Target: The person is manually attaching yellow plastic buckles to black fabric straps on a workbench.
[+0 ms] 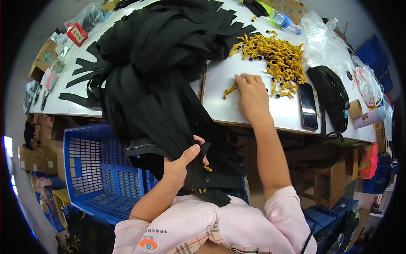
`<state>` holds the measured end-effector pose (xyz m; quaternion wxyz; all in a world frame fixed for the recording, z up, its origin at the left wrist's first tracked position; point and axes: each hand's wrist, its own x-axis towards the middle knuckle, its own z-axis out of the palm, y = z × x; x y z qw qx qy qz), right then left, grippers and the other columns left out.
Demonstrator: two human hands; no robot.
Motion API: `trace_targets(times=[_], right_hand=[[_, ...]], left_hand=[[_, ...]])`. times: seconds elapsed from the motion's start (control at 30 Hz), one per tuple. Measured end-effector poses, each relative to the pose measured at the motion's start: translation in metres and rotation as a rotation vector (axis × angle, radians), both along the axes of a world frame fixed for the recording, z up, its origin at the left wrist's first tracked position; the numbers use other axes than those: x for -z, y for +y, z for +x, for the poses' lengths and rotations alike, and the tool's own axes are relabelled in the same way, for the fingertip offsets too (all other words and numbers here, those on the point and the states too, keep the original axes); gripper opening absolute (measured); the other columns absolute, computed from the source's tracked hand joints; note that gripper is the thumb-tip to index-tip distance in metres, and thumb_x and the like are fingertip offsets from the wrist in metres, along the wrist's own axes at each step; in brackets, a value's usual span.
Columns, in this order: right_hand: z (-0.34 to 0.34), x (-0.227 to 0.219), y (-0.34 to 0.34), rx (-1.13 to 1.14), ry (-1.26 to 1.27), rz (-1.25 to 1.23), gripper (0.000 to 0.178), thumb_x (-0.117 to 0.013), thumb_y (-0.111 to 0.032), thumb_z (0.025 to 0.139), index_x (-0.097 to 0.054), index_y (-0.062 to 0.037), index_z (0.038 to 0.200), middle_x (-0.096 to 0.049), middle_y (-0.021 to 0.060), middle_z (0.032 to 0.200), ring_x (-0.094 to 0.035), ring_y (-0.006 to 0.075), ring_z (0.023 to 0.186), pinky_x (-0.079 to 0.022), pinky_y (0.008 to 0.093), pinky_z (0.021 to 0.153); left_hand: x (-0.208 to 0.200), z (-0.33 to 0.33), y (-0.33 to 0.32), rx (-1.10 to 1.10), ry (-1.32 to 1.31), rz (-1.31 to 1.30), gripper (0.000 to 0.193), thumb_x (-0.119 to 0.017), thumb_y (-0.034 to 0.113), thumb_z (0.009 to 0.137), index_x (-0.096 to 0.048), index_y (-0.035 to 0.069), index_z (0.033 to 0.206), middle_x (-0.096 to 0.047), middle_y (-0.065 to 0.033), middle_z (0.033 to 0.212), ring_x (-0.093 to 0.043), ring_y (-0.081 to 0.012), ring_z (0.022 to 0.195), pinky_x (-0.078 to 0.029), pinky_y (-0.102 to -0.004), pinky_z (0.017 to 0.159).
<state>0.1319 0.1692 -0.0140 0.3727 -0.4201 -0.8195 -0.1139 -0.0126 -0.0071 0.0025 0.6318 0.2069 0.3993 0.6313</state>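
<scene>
At the near edge of the table my left hand (179, 167) is closed round the end of a black zipper strip (196, 171), thumb on top. Small yellow cord bits show on the strips in my lap. My right hand (253, 95) rests low over the white tabletop, fingers curled together at a yellow cord zipper pull (229, 91), which sticks out to the left of them. Just beyond lies a heap of yellow cord zipper pulls (281, 57) with black ends. A big pile of black zipper strips (165, 38) covers the table's middle and hangs over its front edge.
Right of the heap lie a phone (308, 106), a black pouch (330, 97), a cardboard roll (355, 109) and a cup (370, 117). A water bottle (285, 22) and clear plastic bag (317, 40) are behind. A blue crate (101, 169) stands below left; a red bottle (77, 34) stands far left.
</scene>
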Motion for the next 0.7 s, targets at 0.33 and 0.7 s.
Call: trace_targets(times=[0.33, 0.7], right_hand=[[-0.012, -0.022, -0.080, -0.405, 0.777, -0.989, 0.013, -0.056, 0.002, 0.072, -0.055, 0.0020, 0.084, -0.058, 0.0074, 0.074, -0.055, 0.0105, 0.069, -0.044, 0.0220, 0.063], [-0.008, -0.026, -0.108, -0.669, 0.547, -0.418, 0.019, -0.065, 0.005, 0.060, -0.057, 0.0010, 0.077, -0.057, 0.0115, 0.072, -0.055, 0.0193, 0.062, -0.045, 0.0242, 0.054]], left_hand=[[0.008, 0.003, -0.002, -0.185, 0.462, 0.009, 0.019, -0.065, 0.013, 0.073, -0.057, 0.001, 0.086, -0.056, -0.0021, 0.082, -0.050, -0.0092, 0.078, -0.039, -0.0207, 0.072], [0.006, 0.006, -0.002, -0.144, 0.732, 0.268, 0.010, -0.059, 0.005, 0.077, -0.055, 0.001, 0.085, -0.055, -0.0027, 0.083, -0.051, -0.0110, 0.076, -0.041, -0.0221, 0.070]])
